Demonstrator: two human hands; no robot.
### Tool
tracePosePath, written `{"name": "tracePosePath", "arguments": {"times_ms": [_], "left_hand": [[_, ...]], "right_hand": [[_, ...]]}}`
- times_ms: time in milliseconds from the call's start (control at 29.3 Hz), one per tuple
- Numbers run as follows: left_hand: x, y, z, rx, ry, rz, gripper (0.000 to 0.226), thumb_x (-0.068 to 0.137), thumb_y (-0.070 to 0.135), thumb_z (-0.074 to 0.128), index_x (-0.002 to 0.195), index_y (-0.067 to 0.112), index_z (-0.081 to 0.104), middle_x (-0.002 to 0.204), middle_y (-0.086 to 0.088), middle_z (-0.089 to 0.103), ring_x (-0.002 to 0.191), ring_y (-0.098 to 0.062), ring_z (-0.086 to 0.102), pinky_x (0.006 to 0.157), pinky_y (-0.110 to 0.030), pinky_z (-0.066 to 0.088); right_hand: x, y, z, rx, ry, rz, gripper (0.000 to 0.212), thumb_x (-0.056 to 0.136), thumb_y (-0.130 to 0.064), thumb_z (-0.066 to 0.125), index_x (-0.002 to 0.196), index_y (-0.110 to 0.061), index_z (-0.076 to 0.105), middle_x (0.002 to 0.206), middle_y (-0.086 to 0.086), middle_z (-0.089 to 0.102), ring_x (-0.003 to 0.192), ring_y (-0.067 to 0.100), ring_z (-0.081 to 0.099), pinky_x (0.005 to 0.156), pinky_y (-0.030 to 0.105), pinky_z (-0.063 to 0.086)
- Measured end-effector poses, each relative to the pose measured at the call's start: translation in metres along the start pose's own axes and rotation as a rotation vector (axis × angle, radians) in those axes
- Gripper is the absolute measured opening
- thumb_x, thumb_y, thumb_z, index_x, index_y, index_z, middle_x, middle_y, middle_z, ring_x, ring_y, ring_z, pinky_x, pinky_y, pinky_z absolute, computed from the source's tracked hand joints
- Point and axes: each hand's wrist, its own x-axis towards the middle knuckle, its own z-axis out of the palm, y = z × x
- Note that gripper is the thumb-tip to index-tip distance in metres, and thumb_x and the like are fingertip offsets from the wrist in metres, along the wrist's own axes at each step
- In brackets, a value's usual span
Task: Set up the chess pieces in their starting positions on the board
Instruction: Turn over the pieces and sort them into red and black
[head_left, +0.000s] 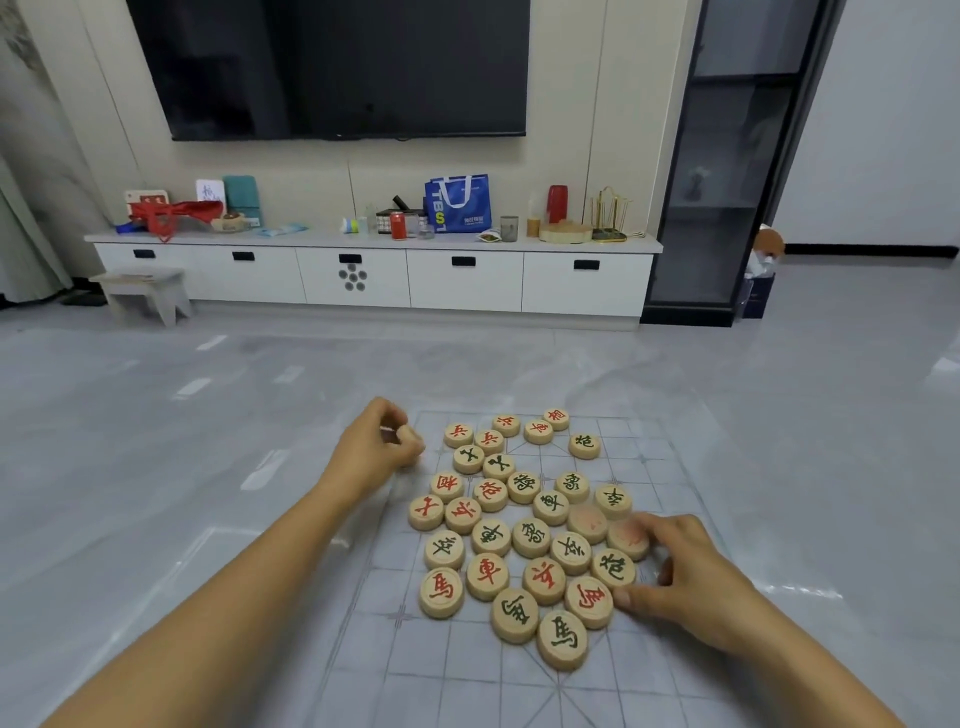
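Note:
A thin translucent chess board (675, 670) with a printed grid lies on the floor. Several round wooden chess pieces (530, 538) with red or green characters sit bunched in a loose heap across its middle. My left hand (382, 441) hovers at the board's far left corner, fingers curled, pinching what looks like one blurred wooden piece. My right hand (691, 577) rests at the heap's right edge. Its fingertips touch a blurred red-marked piece (626, 538) and its thumb lies against a green-marked piece (613, 566) and a red-marked piece (589, 601).
Glossy grey floor (182, 467) surrounds the board. A low white cabinet (363, 280) with bags, cans and cups runs along the far wall under a dark TV (332, 67). A small stool (143, 293) stands at its left, a dark glass cabinet (727, 182) at the right.

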Motion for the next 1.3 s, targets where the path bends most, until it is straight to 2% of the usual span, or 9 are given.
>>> {"name": "tracePosePath", "arguments": {"times_ms": [137,273,478,683,853,1024,1126,1195,1297], "left_hand": [[-0.044,-0.022,-0.013,0.050,0.006,-0.003,0.018,0.079,0.013,0.071,0.091,0.014,0.056,0.086,0.008,0.063,0.082,-0.009,0.058,0.064,-0.007,0.041],[-0.061,-0.037,-0.015,0.231,-0.051,0.014,0.019,0.081,0.016,0.068,0.096,0.021,0.058,0.104,0.001,0.063,0.100,-0.017,0.057,0.084,-0.025,0.043],[-0.075,-0.029,-0.017,0.294,-0.142,-0.009,0.049,0.086,0.017,0.060,0.133,0.019,0.043,0.134,0.000,0.051,0.121,-0.017,0.049,0.099,-0.025,0.037],[-0.085,-0.030,-0.017,0.342,-0.167,-0.001,0.061,0.083,0.029,0.065,0.136,0.021,0.036,0.139,0.000,0.045,0.126,-0.016,0.042,0.103,-0.028,0.034],[-0.088,-0.016,-0.021,0.063,-0.271,-0.063,0.112,0.040,0.074,0.071,0.136,0.038,0.027,0.141,0.014,0.031,0.126,-0.003,0.030,0.106,-0.027,0.029],[-0.099,-0.014,-0.010,0.374,-0.415,0.058,0.135,0.024,0.092,0.050,0.141,0.043,0.004,0.153,0.014,0.007,0.142,-0.007,0.005,0.119,-0.035,0.002],[-0.098,-0.014,-0.009,0.306,-0.403,0.029,0.127,0.025,0.087,0.057,0.134,0.052,0.003,0.153,0.017,0.002,0.143,-0.006,0.003,0.118,-0.032,0.010],[-0.097,-0.013,-0.010,0.228,-0.396,0.014,0.120,0.025,0.083,0.064,0.126,0.059,0.004,0.151,0.022,0.002,0.141,-0.001,0.006,0.115,-0.026,0.017],[-0.096,-0.012,-0.009,0.201,-0.424,0.031,0.117,0.026,0.082,0.065,0.124,0.060,0.006,0.145,0.031,-0.004,0.137,0.006,0.004,0.111,-0.018,0.016]], "right_hand": [[-0.001,0.000,0.000,-0.007,-0.013,0.004,0.088,0.072,-0.044,0.072,0.143,-0.026,0.023,0.118,-0.013,0.026,0.099,0.007,0.042,0.093,0.025,0.042],[-0.002,-0.001,0.001,-0.003,-0.012,-0.003,0.087,0.073,-0.043,0.072,0.143,-0.025,0.024,0.118,-0.012,0.026,0.099,0.008,0.042,0.094,0.026,0.042],[-0.001,-0.001,0.002,0.000,-0.003,-0.014,0.087,0.073,-0.041,0.073,0.143,-0.024,0.025,0.124,-0.009,0.030,0.102,0.008,0.042,0.092,0.024,0.042],[0.003,0.002,0.001,0.029,0.012,-0.037,0.085,0.072,-0.037,0.075,0.142,-0.025,0.028,0.128,-0.011,0.035,0.093,0.004,0.047,0.086,0.022,0.044],[0.005,0.004,-0.003,0.081,-0.017,-0.033,0.082,0.071,-0.031,0.077,0.140,-0.026,0.031,0.121,-0.014,0.035,0.086,0.004,0.048,0.072,0.015,0.038],[0.002,0.003,-0.011,0.078,-0.134,-0.035,0.092,0.069,-0.035,0.078,0.142,-0.030,0.023,0.124,-0.014,0.034,0.089,0.007,0.050,0.069,0.013,0.042],[-0.007,-0.001,-0.012,-0.029,-0.228,-0.064,0.124,0.045,-0.064,0.077,0.144,-0.036,0.007,0.139,-0.015,0.021,0.114,0.000,0.038,0.091,0.014,0.040],[-0.012,-0.005,-0.006,-0.141,-0.246,-0.085,0.141,0.026,-0.085,0.059,0.143,-0.040,-0.004,0.152,-0.014,-0.001,0.137,0.009,0.014,0.113,0.026,0.023],[-0.015,-0.010,0.009,-0.200,-0.161,-0.127,0.132,0.039,-0.082,0.061,0.143,-0.039,-0.009,0.152,-0.013,-0.014,0.140,0.011,-0.004,0.115,0.028,0.009]]}}
